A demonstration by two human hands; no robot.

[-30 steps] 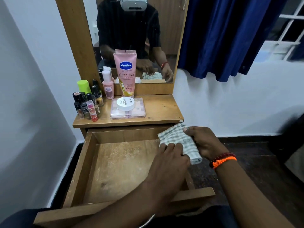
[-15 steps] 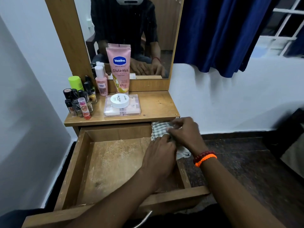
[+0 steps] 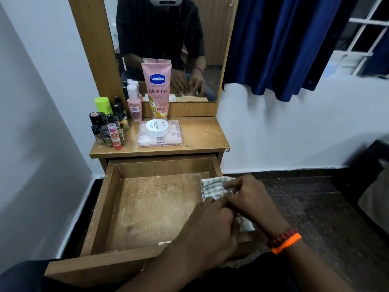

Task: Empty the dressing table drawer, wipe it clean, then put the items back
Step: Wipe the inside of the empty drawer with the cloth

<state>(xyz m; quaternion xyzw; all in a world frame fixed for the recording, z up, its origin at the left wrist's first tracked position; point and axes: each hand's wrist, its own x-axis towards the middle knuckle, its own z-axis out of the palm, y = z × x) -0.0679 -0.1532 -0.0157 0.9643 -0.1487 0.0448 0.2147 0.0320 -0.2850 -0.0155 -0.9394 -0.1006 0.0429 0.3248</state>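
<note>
The wooden drawer (image 3: 101,209) stands pulled out, its dusty floor bare. Over its right wall both hands hold a white-and-grey checked cloth (image 3: 213,189). My left hand (image 3: 208,228) grips the cloth's near part, and my right hand (image 3: 250,199), with a red and orange wristband, pinches it from the right. Most of the cloth is hidden under the hands. On the tabletop (image 3: 202,135) stand a pink Vaseline tube (image 3: 156,87), a pink bottle (image 3: 134,104), a white round jar (image 3: 157,127) on a clear pink box (image 3: 174,133), and several small bottles (image 3: 108,127) at the left.
A mirror (image 3: 168,39) rises behind the tabletop. A white wall lies close on the left. A blue curtain (image 3: 284,39) hangs at the upper right, a window beside it. Dark floor (image 3: 315,207) extends right of the drawer, with a dark object at the far right edge.
Both hands with the cloth have come down from the drawer's back right corner towards its right wall. The cloth is more bunched and covered by the fingers. The camera view shifted a little.
</note>
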